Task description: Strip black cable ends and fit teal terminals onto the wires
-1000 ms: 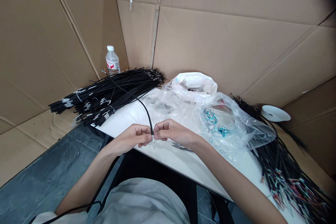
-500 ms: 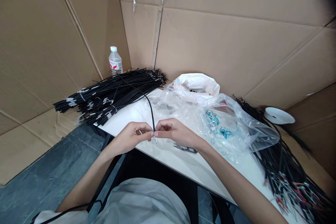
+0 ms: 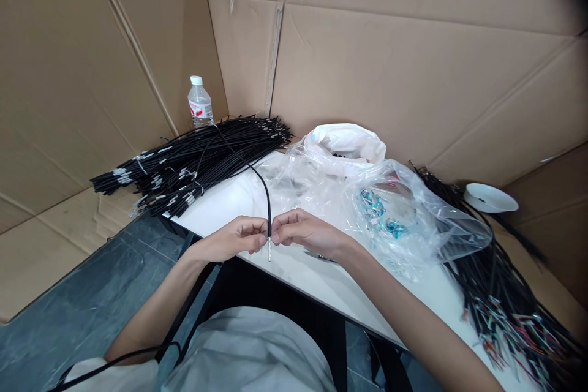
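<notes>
My left hand (image 3: 234, 239) and my right hand (image 3: 301, 231) meet fingertip to fingertip over the near edge of a white table (image 3: 316, 285). Both pinch the end of one black cable (image 3: 257, 180), whose small metal tip hangs down just below the fingers. The cable arcs back and left to a big bundle of black cables (image 3: 193, 156) lying on the table's far left corner.
Clear plastic bags (image 3: 395, 214) with small teal parts lie right of my hands, a white bag (image 3: 346, 141) behind them. A small metal tool (image 3: 319, 255) lies by my right wrist. Cables with coloured wire ends (image 3: 505, 300) run along the right. A water bottle (image 3: 199, 103), a white dish (image 3: 490, 198) and cardboard walls surround.
My hands stay pinched on the cable end; they shifted slightly and the metal tip now hangs straight down. The view has moved a little.
</notes>
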`<state>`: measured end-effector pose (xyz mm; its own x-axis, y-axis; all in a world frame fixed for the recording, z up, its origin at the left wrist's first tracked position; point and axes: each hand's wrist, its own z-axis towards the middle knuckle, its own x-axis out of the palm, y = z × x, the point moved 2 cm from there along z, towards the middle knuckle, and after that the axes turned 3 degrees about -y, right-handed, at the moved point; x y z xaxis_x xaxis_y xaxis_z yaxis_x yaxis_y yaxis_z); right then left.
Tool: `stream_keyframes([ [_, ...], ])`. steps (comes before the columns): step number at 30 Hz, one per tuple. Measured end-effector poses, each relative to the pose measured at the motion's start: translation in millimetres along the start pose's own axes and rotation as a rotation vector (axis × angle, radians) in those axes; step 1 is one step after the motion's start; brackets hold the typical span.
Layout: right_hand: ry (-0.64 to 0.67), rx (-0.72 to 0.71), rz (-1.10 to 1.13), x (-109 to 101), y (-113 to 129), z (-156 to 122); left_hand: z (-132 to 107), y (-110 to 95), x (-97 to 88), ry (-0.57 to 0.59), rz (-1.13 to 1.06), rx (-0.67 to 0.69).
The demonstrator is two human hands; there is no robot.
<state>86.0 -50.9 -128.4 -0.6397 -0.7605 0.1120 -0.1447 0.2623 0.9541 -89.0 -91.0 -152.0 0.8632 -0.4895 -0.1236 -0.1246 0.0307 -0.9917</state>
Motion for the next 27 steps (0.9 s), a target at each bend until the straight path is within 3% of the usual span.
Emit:
stream_keyframes([
  [13,-0.131,-0.165,-0.252,-4,7,-6,-7,-12,-0.7,-0.204,0.035,-0.007],
  [19,-0.199,-0.227,-0.312,-8,5,0,-5,-10,-5.5,-0.366,0.069,-0.017],
  [27,-0.100,-0.098,-0.367,-11,1,10,1,5,-10.8,-0.153,0.186,-0.047],
])
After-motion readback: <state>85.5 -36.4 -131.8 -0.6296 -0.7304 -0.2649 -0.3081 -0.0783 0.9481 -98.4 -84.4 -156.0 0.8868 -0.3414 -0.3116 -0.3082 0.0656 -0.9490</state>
